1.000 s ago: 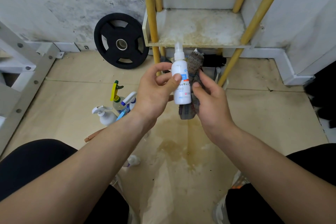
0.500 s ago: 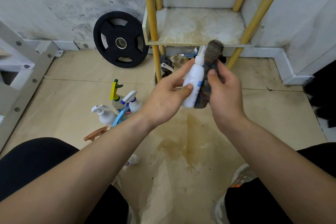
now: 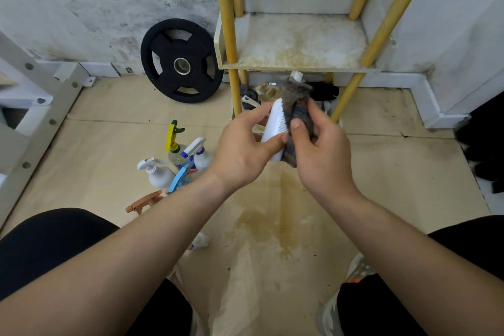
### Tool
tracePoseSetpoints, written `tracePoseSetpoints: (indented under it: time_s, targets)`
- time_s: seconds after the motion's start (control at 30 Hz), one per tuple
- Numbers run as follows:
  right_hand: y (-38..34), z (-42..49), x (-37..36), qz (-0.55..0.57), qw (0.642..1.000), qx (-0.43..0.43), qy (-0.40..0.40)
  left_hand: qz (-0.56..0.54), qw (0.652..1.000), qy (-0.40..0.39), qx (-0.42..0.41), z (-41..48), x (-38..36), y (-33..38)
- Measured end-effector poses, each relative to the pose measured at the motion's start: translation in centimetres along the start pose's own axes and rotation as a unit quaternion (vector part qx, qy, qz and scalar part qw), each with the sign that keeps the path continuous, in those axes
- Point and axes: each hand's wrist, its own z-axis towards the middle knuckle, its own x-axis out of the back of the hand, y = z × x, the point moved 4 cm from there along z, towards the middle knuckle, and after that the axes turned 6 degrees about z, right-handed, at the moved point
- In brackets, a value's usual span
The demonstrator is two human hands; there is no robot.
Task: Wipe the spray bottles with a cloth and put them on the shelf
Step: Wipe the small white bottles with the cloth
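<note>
My left hand point(image 3: 242, 150) grips a small white spray bottle point(image 3: 275, 128), tilted with its nozzle pointing away toward the shelf. My right hand point(image 3: 319, 150) holds a dark grey cloth point(image 3: 297, 109) wrapped against the bottle's right side and over its upper part; only the nozzle tip shows above the cloth. The stained white shelf board point(image 3: 297, 43) on yellow posts stands just beyond, bare. Several more spray bottles point(image 3: 177, 161) stand clustered on the floor at my left.
A black weight plate point(image 3: 181, 61) leans on the wall left of the shelf. Clutter lies under the shelf point(image 3: 261, 93). A white metal frame point(image 3: 32, 106) runs along the left. A small bottle point(image 3: 200, 240) lies by my left forearm. My knees flank the stained floor.
The bottle has tipped from upright to leaning away from me, and both hands have lifted toward the shelf. The cloth has slid up over the bottle's top.
</note>
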Motion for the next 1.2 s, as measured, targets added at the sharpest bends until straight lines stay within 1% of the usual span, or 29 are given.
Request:
tracePoseSetpoints:
  time_s: [0.1, 0.17, 0.23, 0.33, 0.37, 0.47, 0.57, 0.63, 0.73, 0.77, 0.8, 0.87, 0.93, 0.97, 1.03, 1.07, 1.13, 1.2]
  targets:
    - [0.1, 1.1, 0.7, 0.045, 0.999, -0.004, 0.028, 0.085, 0.996, -0.001, -0.037, 0.0, -0.1, 0.5]
    - [0.5, 1.8, 1.2, 0.074, 0.996, -0.017, 0.04, 0.132, 0.989, -0.017, -0.062, 0.1, -0.1, 0.5]
    - [0.8, 2.3, 1.6, 0.104, 0.993, -0.03, 0.037, 0.141, 0.987, -0.043, -0.059, 0.2, 0.0, 0.2]
    - [1.5, 2.5, 1.7, 0.166, 0.983, -0.076, 0.001, 0.148, 0.984, -0.076, -0.062, 0.5, 0.3, 0.0]
    - [1.7, 2.6, 1.8, 0.19, 0.978, -0.091, -0.013, 0.126, 0.987, -0.09, -0.047, 0.6, 0.5, -0.1]
    - [1.9, 2.9, 2.1, 0.232, 0.964, -0.116, -0.049, -0.013, 0.989, -0.138, 0.045, 0.5, 1.1, -0.4]
    - [1.7, 3.3, 2.4, 0.247, 0.96, -0.117, -0.066, -0.078, 0.978, -0.175, 0.077, 0.3, 1.3, -0.4]
    - [1.7, 3.4, 2.2, 0.277, 0.949, -0.124, -0.086, -0.113, 0.966, -0.209, 0.099, 0.3, 1.4, -0.6]
    - [1.7, 3.3, 2.0, 0.31, 0.933, -0.136, -0.124, -0.174, 0.937, -0.271, 0.13, 0.1, 1.4, -1.1]
    - [1.8, 3.3, 2.0, 0.311, 0.931, -0.137, -0.131, -0.186, 0.932, -0.28, 0.136, 0.1, 1.3, -1.1]
    - [1.8, 3.2, 2.0, 0.303, 0.934, -0.137, -0.13, -0.184, 0.933, -0.276, 0.137, 0.0, 1.2, -1.0]
    - [1.8, 3.2, 2.3, 0.269, 0.947, -0.138, -0.109, -0.139, 0.956, -0.23, 0.118, 0.0, 1.1, -0.5]
    - [1.9, 3.2, 2.4, 0.236, 0.959, -0.134, -0.084, -0.03, 0.988, -0.14, 0.056, 0.1, 1.0, 0.0]
    - [1.9, 3.1, 2.3, 0.225, 0.963, -0.13, -0.076, 0.037, 0.995, -0.092, 0.012, 0.1, 1.0, 0.1]
    - [1.7, 2.8, 2.2, 0.204, 0.969, -0.123, -0.063, 0.164, 0.985, -0.023, -0.055, -0.3, 0.5, 0.0]
    - [1.6, 2.6, 2.0, 0.192, 0.972, -0.12, -0.057, 0.206, 0.976, -0.002, -0.066, -0.6, 0.1, -0.1]
    - [1.5, 2.2, 1.4, 0.16, 0.98, -0.106, -0.045, 0.243, 0.968, 0.027, -0.054, -1.0, -0.5, -0.3]
    - [1.6, 1.9, 1.0, 0.131, 0.987, -0.09, -0.035, 0.248, 0.967, 0.05, -0.041, -1.3, -0.9, -0.5]
